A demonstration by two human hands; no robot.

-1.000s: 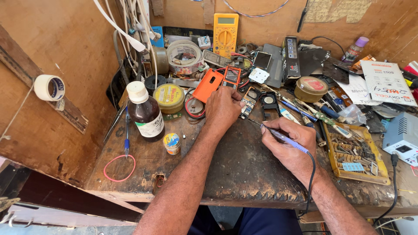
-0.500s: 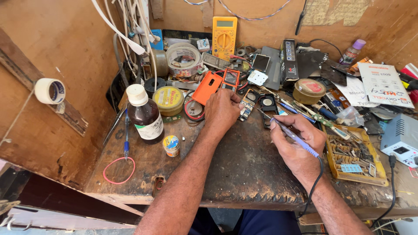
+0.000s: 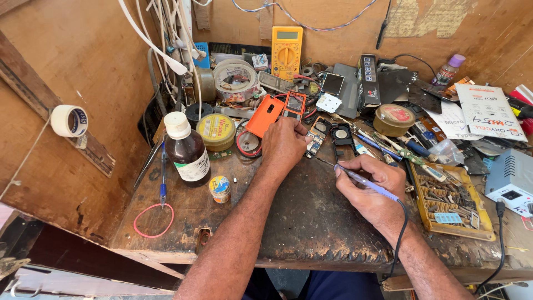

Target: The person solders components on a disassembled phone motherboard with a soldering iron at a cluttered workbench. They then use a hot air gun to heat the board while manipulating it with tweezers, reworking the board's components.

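My left hand point(image 3: 284, 145) rests fingers-down on a small phone circuit board point(image 3: 317, 136) near the middle of the dark workbench point(image 3: 311, 222). In my right hand point(image 3: 369, 186) I grip a blue-handled soldering iron point(image 3: 363, 182) like a pen, its thin tip pointing left toward the board and its black cord trailing past my wrist. An orange phone shell point(image 3: 265, 115) lies just beyond my left hand, next to a small black round-lens part point(image 3: 340, 134).
A brown bottle with a white cap point(image 3: 185, 149), a yellow tin point(image 3: 215, 130), a small pot point(image 3: 220, 188) and a red rubber band point(image 3: 153, 220) sit at left. A yellow multimeter point(image 3: 286, 51) stands at the back. A tray of small parts point(image 3: 451, 204) and a white power box point(image 3: 512, 180) are at right.
My right hand with the soldering iron has shifted slightly, bringing the tip nearer the circuit board. My left hand stays on the board.
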